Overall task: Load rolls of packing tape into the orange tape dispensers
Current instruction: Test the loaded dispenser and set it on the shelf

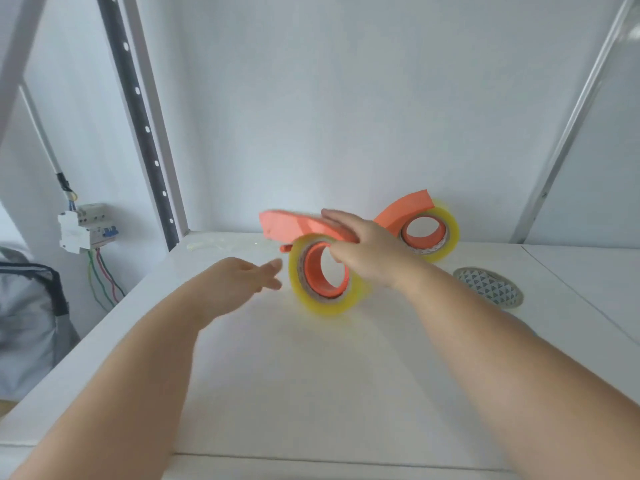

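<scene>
An orange tape dispenser (pixel 294 225) with a yellowish clear roll of packing tape (pixel 325 304) on its orange hub hangs just above the white table (pixel 277 375). My right hand (pixel 360 251) grips this dispenser over its curved top, fingers wrapped past the hub. My left hand (pixel 242 282) hovers just left of the roll, fingers spread, touching nothing. A second orange dispenser (pixel 405 209) with its own tape roll (pixel 446 237) stands behind, near the wall.
A flat patterned roll (pixel 488 287) lies on the table to the right. Crumpled clear film (pixel 214 244) sits at the back left. An electrical breaker box (pixel 86 228) with wires hangs left of the table, above a grey bag (pixel 31 323).
</scene>
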The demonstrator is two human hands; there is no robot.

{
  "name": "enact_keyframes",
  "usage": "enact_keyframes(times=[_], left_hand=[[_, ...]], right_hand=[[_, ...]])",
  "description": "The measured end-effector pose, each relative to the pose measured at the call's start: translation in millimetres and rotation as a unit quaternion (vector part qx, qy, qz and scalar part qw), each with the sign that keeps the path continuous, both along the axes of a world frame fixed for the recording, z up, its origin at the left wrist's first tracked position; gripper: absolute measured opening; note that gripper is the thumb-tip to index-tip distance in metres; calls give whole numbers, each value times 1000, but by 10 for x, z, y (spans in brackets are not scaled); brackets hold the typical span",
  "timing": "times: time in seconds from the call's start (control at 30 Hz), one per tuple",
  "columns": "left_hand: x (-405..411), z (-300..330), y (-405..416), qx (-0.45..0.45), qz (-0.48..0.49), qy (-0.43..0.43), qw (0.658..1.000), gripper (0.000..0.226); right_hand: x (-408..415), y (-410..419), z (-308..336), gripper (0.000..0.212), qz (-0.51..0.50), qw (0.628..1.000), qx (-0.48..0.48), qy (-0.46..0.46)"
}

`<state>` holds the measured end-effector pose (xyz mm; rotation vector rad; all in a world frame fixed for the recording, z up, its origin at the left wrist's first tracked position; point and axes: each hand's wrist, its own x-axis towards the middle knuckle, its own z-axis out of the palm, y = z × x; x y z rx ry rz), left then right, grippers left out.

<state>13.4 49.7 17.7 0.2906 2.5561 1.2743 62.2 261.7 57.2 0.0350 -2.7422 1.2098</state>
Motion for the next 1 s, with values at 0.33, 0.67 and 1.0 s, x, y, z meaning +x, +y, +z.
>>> enact_keyframes(times=[0.33, 0.67, 1.0], left_hand=[[189, 377, 434, -14, 150, 347, 926, 16], [174, 323, 742, -113, 130, 268, 948, 54], [24, 506, 811, -274, 86, 263, 921, 47]], right_hand=[[-391, 90, 413, 58, 137, 949, 269, -90], [-511, 104, 343, 70, 203, 962, 185, -13], [-604, 140, 308, 69, 201, 964, 173, -26]])
